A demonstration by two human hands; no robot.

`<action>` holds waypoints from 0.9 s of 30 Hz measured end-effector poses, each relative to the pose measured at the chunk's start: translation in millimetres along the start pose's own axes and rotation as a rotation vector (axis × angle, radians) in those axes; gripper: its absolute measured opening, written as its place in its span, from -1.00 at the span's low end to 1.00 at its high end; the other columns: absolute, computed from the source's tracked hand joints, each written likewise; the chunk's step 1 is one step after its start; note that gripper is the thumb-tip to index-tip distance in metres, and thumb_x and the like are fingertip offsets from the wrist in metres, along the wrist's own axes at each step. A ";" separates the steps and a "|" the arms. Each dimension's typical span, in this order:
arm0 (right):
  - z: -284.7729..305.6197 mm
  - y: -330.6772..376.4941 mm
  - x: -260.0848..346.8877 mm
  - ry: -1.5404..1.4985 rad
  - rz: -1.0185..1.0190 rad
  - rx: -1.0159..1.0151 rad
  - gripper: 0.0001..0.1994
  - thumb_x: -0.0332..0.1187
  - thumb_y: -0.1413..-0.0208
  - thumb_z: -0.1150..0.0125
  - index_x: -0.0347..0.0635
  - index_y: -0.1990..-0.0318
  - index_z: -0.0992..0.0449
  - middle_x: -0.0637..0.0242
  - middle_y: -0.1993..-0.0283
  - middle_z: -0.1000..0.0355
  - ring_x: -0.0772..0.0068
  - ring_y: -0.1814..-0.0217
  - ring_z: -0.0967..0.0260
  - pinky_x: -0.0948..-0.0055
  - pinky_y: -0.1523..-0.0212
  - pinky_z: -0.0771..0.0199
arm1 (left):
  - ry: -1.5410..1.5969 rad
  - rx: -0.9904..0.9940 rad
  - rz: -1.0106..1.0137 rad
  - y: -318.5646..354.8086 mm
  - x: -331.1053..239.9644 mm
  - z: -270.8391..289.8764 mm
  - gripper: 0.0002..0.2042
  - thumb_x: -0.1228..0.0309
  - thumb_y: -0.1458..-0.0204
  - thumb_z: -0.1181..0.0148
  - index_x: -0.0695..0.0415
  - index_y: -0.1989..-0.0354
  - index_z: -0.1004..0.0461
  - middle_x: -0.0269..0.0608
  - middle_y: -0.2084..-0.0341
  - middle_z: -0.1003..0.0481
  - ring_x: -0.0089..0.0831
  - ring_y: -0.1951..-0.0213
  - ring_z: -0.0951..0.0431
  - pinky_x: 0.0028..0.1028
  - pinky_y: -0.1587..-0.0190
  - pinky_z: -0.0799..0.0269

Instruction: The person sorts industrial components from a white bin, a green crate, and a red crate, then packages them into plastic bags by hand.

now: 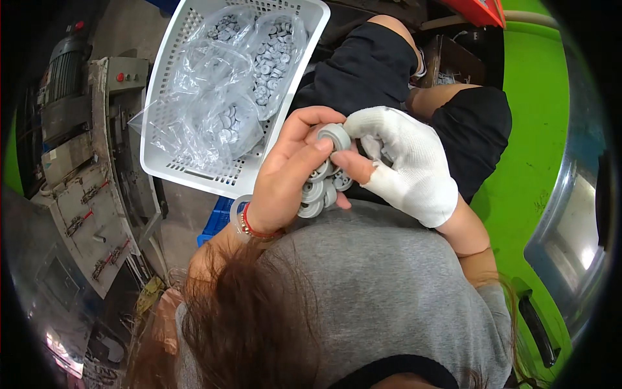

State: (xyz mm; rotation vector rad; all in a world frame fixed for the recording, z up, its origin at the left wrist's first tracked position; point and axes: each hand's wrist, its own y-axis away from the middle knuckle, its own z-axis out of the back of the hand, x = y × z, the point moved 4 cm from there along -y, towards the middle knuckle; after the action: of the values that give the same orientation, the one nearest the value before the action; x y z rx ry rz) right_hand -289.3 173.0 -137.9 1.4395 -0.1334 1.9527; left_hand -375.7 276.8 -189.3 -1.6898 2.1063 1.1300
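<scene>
A cluster of small grey round plastic parts (313,192) is held in front of my chest. My left hand (285,170), bare with a beaded bracelet and a clear band at the wrist, is closed around the cluster. Its thumb presses on a grey ring-shaped part (335,134) at the top. Coming from the other side, my right hand (411,162) wears a white knit glove that leaves the thumb tip bare. Its thumb and curled forefinger close on the same ring-shaped part. Something greyish shows inside its curled fingers, too hidden to name.
A white perforated plastic basket (148,146) at the far left holds clear bags (217,65) full of similar grey parts. Beneath it is a blue crate (217,220). Machinery with red-handled clamps (79,222) stands at left. A green panel (534,129) lies along the right.
</scene>
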 end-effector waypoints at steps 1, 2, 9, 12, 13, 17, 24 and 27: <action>-0.7 0.9 0.7 0.044 0.071 -0.049 -0.77 -0.48 0.12 -0.28 -0.23 0.26 -0.43 0.45 0.50 -0.27 0.70 0.52 -0.15 0.66 0.49 -0.19 | 0.019 -0.001 0.000 -0.1 -0.2 -1.7 -0.63 0.28 -0.17 0.25 0.23 -0.08 -0.07 -0.01 0.32 -0.39 -0.37 0.39 -0.49 -0.49 0.54 -0.53; -0.2 2.0 2.3 0.089 0.142 -0.098 -0.77 -0.51 0.13 -0.27 -0.23 0.26 -0.43 0.42 0.51 -0.28 0.68 0.54 -0.15 0.63 0.50 -0.20 | 0.039 -0.001 0.000 -0.4 0.1 -2.8 -0.62 0.25 -0.18 0.26 0.24 -0.09 -0.06 -0.01 0.31 -0.39 -0.38 0.39 -0.49 -0.50 0.54 -0.52; 1.2 3.3 17.3 0.400 0.390 -0.170 -0.67 -0.57 0.24 -0.29 -0.15 0.22 -0.44 0.40 0.57 -0.24 0.45 0.60 -0.23 0.57 0.58 -0.25 | 0.126 0.147 0.059 -0.7 9.6 7.9 -0.62 0.22 -0.19 0.21 0.22 -0.08 -0.15 -0.11 0.21 -0.37 -0.45 0.32 -0.48 -0.49 0.48 -0.54; 0.9 2.2 18.2 0.304 0.416 -0.168 -0.65 -0.56 0.24 -0.32 -0.15 0.20 -0.45 0.39 0.55 -0.27 0.49 0.59 -0.25 0.57 0.58 -0.25 | 0.257 0.238 0.129 -2.8 10.8 6.3 -0.56 0.14 -0.20 0.27 0.24 -0.09 -0.15 -0.09 0.23 -0.37 -0.43 0.36 -0.49 -0.51 0.54 -0.52; 0.1 2.2 18.5 0.301 0.414 -0.168 -0.65 -0.56 0.24 -0.32 -0.15 0.20 -0.45 0.39 0.55 -0.27 0.49 0.59 -0.25 0.57 0.58 -0.25 | 0.407 0.275 0.152 -4.0 14.9 7.6 -0.55 0.12 -0.20 0.30 0.24 -0.09 -0.15 -0.08 0.24 -0.37 -0.42 0.36 -0.49 -0.52 0.57 -0.52; -0.9 2.1 12.3 0.133 0.342 -0.190 -0.65 -0.54 0.23 -0.33 -0.14 0.19 -0.46 0.39 0.54 -0.30 0.53 0.57 -0.28 0.59 0.56 -0.26 | 0.616 0.240 0.188 -4.3 19.9 9.5 -0.45 0.02 -0.19 0.46 0.27 -0.04 -0.22 0.10 0.22 -0.40 -0.26 0.46 -0.52 -0.51 0.70 -0.48; 4.0 1.2 13.0 0.288 0.388 -0.132 -0.73 -0.49 0.12 -0.29 -0.22 0.20 -0.45 0.38 0.49 -0.34 0.58 0.57 -0.27 0.60 0.55 -0.27 | 0.502 0.252 0.144 -6.8 17.1 4.7 -0.53 0.11 -0.21 0.37 0.24 -0.09 -0.17 0.00 0.28 -0.38 -0.35 0.36 -0.49 -0.52 0.61 -0.52; -3.8 4.0 -4.7 -0.528 -0.024 -0.144 -0.79 -0.39 -0.01 -0.20 -0.31 0.22 -0.42 0.40 0.52 -0.33 0.65 0.60 -0.24 0.66 0.58 -0.25 | 0.575 0.355 0.110 -8.7 20.8 3.9 -0.54 0.11 -0.21 0.38 0.22 -0.08 -0.18 0.02 0.30 -0.37 -0.33 0.33 -0.49 -0.52 0.59 -0.52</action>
State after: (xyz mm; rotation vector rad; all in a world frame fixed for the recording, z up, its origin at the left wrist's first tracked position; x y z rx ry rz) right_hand -294.0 169.5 -142.2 1.8130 -0.4809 1.4680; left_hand -375.6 263.6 -208.1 -1.8852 2.5546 0.2579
